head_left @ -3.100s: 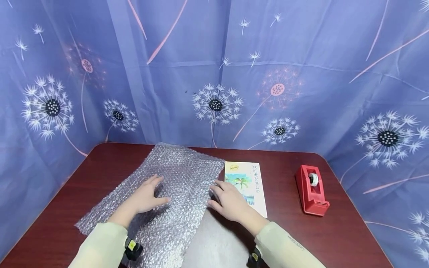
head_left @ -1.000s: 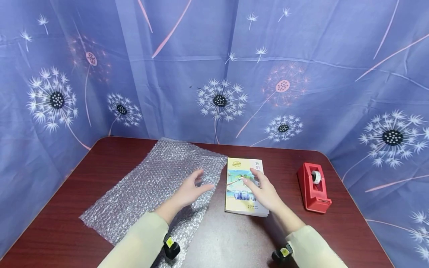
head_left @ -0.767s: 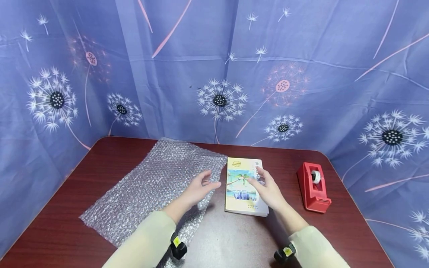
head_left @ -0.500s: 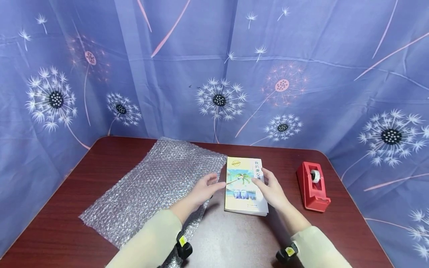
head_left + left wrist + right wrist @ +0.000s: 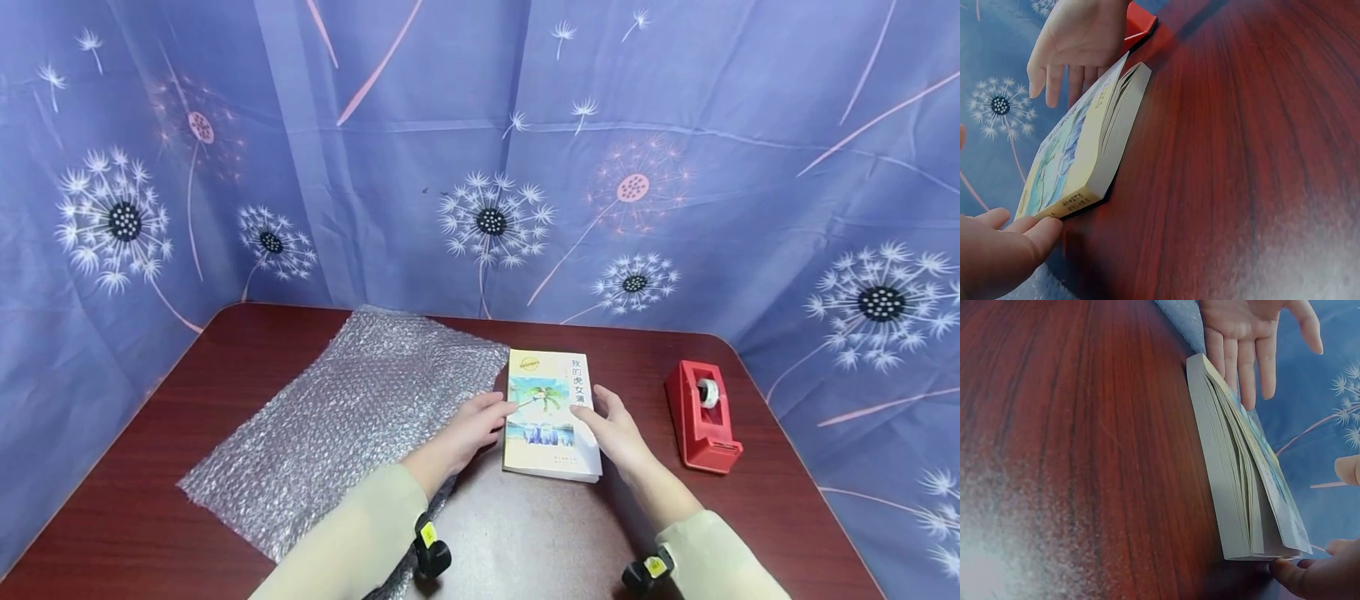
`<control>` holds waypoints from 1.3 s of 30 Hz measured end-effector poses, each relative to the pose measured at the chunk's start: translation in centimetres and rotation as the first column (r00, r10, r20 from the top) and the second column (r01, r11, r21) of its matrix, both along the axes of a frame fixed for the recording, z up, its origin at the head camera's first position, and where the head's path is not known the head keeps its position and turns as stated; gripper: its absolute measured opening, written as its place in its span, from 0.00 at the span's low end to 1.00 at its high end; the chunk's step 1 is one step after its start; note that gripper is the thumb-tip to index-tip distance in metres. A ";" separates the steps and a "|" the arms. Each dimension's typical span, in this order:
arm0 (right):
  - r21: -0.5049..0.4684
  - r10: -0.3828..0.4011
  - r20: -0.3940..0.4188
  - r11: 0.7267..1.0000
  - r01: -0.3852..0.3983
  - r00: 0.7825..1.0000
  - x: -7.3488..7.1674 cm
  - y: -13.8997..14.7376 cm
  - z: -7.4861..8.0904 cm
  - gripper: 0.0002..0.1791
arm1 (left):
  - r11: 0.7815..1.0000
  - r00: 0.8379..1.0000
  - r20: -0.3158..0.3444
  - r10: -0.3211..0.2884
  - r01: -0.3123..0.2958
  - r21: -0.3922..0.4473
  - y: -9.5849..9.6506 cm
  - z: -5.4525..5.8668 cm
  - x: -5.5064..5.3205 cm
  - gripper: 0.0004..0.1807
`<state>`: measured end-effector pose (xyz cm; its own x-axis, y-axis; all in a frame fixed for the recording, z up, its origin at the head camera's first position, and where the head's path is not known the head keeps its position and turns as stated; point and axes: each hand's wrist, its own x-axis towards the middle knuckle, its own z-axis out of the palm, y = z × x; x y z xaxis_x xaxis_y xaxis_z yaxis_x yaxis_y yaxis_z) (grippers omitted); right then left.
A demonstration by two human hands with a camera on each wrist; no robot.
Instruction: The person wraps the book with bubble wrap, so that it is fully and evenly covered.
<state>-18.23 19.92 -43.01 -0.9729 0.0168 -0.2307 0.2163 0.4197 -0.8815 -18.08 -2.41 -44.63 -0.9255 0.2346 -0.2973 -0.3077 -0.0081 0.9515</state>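
Observation:
A paperback book [image 5: 551, 460] with a palm-tree picture on its pale yellow cover lies flat on the table. My left hand [image 5: 467, 432] is at its left edge; in the left wrist view the fingertips of that hand [image 5: 1004, 256] touch the spine. On the opposite side, my right hand [image 5: 618, 437] has its fingers along the book's right edge. The right wrist view shows those fingertips at a book corner, the thumb [image 5: 1349, 469] held apart from the cover. Neither hand curls round the book. The pages [image 5: 1235, 469] fan slightly beneath the front cover.
A sheet of bubble wrap [image 5: 360, 392] spreads over the left half of the dark red table [image 5: 757, 533], partly under my left forearm. A red tape dispenser [image 5: 693, 433] with a roll of tape stands at right. Behind hangs a blue dandelion-print curtain [image 5: 390, 208].
Both hands were near the bubble wrap at first, then moved right to the book. Over the last second the left hand came in to its left edge and the right hand shifted to its right edge.

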 end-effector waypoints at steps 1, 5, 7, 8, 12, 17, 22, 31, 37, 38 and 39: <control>-0.014 -0.006 0.009 1.000 0.006 1.000 0.0 0.0 0.0 0.41 | 1.000 1.000 0.007 0.005 -0.005 0.007 0.1 0.0 0.0 0.38; -0.090 -0.041 0.036 0.995 0.044 0.999 0.0 0.0 0.0 0.40 | 0.999 0.999 0.023 0.030 -0.031 0.035 0.4 0.1 -0.2 0.39; -0.134 -0.068 0.043 0.988 0.073 0.997 -0.1 0.0 -0.2 0.39 | 0.998 0.998 0.034 0.045 -0.047 0.046 0.5 0.2 -0.3 0.39; -0.162 -0.081 0.047 0.983 0.088 0.996 -0.1 -0.1 -0.3 0.39 | 0.997 0.998 0.041 0.053 -0.055 0.051 0.6 0.2 -0.4 0.39; -0.246 -0.132 0.062 0.959 0.143 0.989 -0.3 -0.1 -0.8 0.37 | 0.994 0.994 0.063 0.087 -0.090 0.059 0.6 0.2 -0.5 0.39; -0.309 -0.164 0.080 0.934 0.181 0.983 -0.3 0.0 -1.0 0.35 | 0.989 0.990 0.062 0.130 -0.134 0.066 0.7 -0.1 -0.6 0.38; -0.353 -0.160 0.101 0.917 0.186 0.982 -0.3 0.3 -0.7 0.34 | 0.985 0.988 0.028 0.149 -0.151 0.088 0.8 -0.9 -0.9 0.34; -0.403 -0.151 0.129 0.895 0.191 0.980 -0.3 0.3 -0.6 0.32 | 0.985 0.986 -0.005 0.166 -0.165 0.049 1.9 -1.3 -1.1 0.29; -0.423 -0.131 0.130 0.889 0.174 0.983 -0.3 0.3 -1.1 0.32 | 0.987 0.987 -0.001 0.158 -0.158 0.030 2.7 -1.1 -1.0 0.35; -0.425 -0.127 0.129 0.889 0.171 0.983 -0.3 0.3 -1.2 0.32 | 0.987 0.988 0.006 0.154 -0.154 0.035 2.8 -1.0 -0.9 0.37; -0.424 -0.123 0.130 0.890 0.167 0.984 -0.3 0.3 -1.3 0.31 | 0.988 0.988 0.009 0.152 -0.152 0.033 2.8 -0.9 -0.7 0.38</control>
<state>-18.51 20.21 -44.30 -0.9398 0.0335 -0.3401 0.3387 -0.0404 -0.9400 -18.82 0.39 -45.51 -0.9494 0.1011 -0.2974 -0.3062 -0.0871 0.9480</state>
